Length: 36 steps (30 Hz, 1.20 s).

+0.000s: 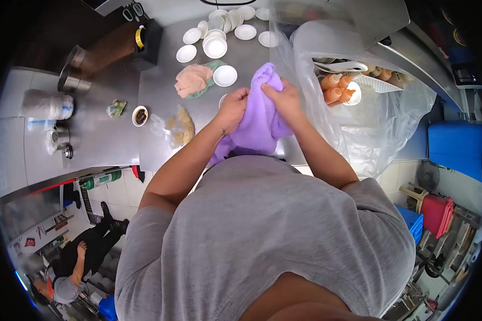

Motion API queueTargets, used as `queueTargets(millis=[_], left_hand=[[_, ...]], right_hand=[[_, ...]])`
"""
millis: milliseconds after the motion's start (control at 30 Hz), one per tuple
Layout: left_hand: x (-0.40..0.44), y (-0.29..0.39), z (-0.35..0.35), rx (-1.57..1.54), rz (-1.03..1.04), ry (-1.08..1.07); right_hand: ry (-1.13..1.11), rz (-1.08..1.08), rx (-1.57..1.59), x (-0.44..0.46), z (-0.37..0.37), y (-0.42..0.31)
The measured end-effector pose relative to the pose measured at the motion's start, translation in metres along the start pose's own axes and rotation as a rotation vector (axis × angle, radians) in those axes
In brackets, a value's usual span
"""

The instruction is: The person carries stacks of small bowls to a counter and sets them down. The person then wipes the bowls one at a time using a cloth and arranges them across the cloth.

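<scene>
A purple cloth [256, 125] hangs bunched between my two hands, over the near edge of the steel counter. My left hand [233, 109] is closed on its left side. With thumb and fingers, my right hand [284, 101] grips the upper right part. Whether something is wrapped inside the cloth is hidden. Just beyond my left hand stands a small white dish [225, 76], partly over a green cloth [202, 92]. A crumpled pink cloth [193, 80] lies beside that dish. Part of another white dish shows behind my left hand.
Several white dishes [215, 47] are spread and stacked at the back. Left are a plastic bag of yellowish food [181, 127] and a sauce bowl [140, 115]. Clear plastic sheeting [353, 134] drapes the right, near orange bottles [333, 95]. Another person [85, 251] is at lower left.
</scene>
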<state>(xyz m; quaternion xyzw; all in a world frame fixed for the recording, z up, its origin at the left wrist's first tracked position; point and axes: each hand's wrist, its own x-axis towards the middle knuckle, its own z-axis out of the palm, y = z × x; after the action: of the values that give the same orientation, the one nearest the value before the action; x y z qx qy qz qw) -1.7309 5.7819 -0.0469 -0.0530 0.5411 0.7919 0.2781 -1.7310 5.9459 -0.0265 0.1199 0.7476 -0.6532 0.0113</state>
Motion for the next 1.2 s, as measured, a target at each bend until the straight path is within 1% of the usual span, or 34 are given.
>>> queueTargets(millis=[100,200,300,400,467,533,567,600,700,800,900,1000,1100,1200], left_hand=[[-0.011,-0.004,0.007,0.071,-0.005,0.127],[-0.016,-0.014,-0.004,0.207,0.019,0.067],[-0.025,0.005,-0.013,0.579,0.148,0.116],[-0.015,0.040,-0.040,1.005,0.423,0.420],[0.010,0.047,-0.065,1.386,0.610,0.468],[0.043,0.035,-0.088,1.615,0.575,0.380],[0.059,0.029,-0.097,1.728,0.565,0.336],[0.068,0.024,-0.103,1.775,0.543,0.320],[0.057,0.029,-0.091,1.624,1.134,0.383],[0.023,0.036,-0.088,1.339,0.753,0.391],[-0.013,0.035,-0.082,1.035,0.258,0.296],[-0.024,-0.004,-0.081,0.296,-0.001,0.073],[-0.039,0.006,-0.052,-0.188,-0.091,0.036],[-0.027,-0.017,-0.045,-0.026,0.042,0.121]], right_hand=[[0.096,-0.061,-0.090,0.004,0.016,0.014],[0.010,0.192,0.082,0.017,0.013,0.032],[0.089,0.085,-0.142,0.017,-0.003,0.043],[0.268,-0.085,-0.346,-0.001,-0.015,0.024],[0.062,-0.732,-0.621,0.008,-0.006,0.059],[-0.280,-0.994,-0.588,-0.009,0.039,0.042],[-0.290,-1.063,-0.806,-0.016,0.062,0.053],[-0.300,-1.119,-1.027,-0.021,0.076,0.067],[-0.375,-0.863,-1.128,-0.020,0.087,0.066],[-0.574,-0.633,-1.168,-0.012,0.085,0.050],[-0.783,-0.524,-0.959,0.013,0.069,0.043],[-0.766,0.034,-0.240,0.017,0.029,0.026],[-0.590,0.263,0.444,0.014,0.016,0.053],[-0.352,0.001,0.222,-0.018,0.026,0.024]])
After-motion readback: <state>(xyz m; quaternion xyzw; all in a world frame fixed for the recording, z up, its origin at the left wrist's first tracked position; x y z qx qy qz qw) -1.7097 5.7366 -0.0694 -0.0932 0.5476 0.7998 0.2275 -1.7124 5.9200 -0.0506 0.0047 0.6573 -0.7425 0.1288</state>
